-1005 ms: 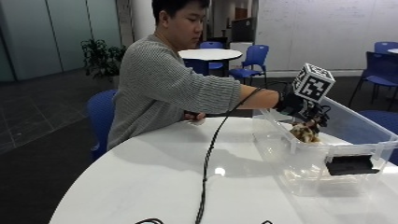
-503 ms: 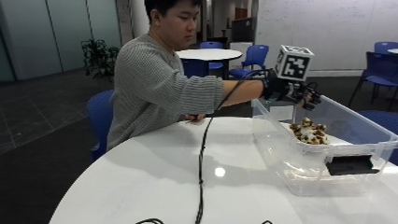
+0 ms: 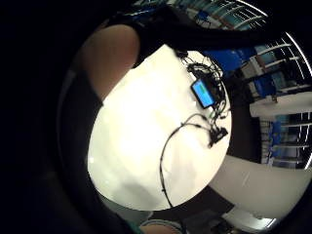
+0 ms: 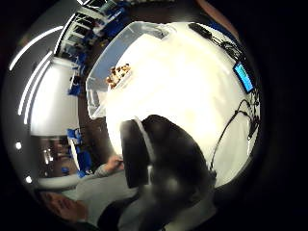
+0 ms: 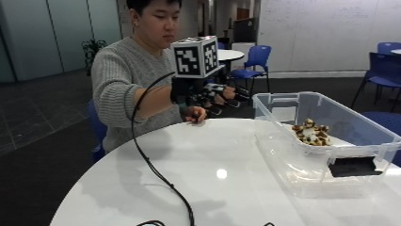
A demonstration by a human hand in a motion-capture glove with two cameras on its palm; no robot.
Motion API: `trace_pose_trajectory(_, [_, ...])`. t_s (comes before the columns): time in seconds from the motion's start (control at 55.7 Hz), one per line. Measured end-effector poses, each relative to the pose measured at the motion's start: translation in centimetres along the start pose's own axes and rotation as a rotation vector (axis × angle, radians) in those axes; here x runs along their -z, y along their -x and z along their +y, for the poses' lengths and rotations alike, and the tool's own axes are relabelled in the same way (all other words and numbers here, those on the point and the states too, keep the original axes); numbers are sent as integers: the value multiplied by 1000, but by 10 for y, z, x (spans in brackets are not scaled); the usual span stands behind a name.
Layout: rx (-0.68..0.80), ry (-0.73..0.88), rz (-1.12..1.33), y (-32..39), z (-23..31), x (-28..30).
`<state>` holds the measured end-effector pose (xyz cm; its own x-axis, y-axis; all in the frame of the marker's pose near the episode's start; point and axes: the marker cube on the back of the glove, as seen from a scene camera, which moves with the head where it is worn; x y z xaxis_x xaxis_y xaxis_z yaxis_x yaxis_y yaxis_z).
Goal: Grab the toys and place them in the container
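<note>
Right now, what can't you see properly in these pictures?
- What animal the toy in the container is: too small in the outside view and the thumb side palm view.
- The table near side: cut off by the outside view's edge.
- The blue screen on the table: its writing is too small in both palm views.

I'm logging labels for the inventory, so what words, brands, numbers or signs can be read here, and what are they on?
No text can be read anywhere in these pictures.
Black tag on the clear container: no writing can be made out on it.
Small blue screen on the table: too small and blurred to read.
Whiteboard on the far wall: no writing can be made out.
</note>
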<state>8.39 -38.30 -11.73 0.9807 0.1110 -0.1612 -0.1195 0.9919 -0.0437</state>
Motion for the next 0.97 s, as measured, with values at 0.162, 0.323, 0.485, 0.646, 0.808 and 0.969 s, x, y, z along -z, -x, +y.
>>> trace_pose_trajectory(0.162, [66, -68, -17, 10, 72, -11])
trace_pose_trajectory(0.323, [125, -112, -66, 39, 184, -51])
trace_pose_trajectory(0.485, [137, -134, -85, 80, 286, -111])
trace_pose_trajectory(0.646, [176, -100, -2, 102, 339, -157])
trace_pose_trajectory(0.808, [178, -50, -16, 103, 346, -168])
trace_pose_trajectory(0.969, [174, -43, -38, 104, 341, -170])
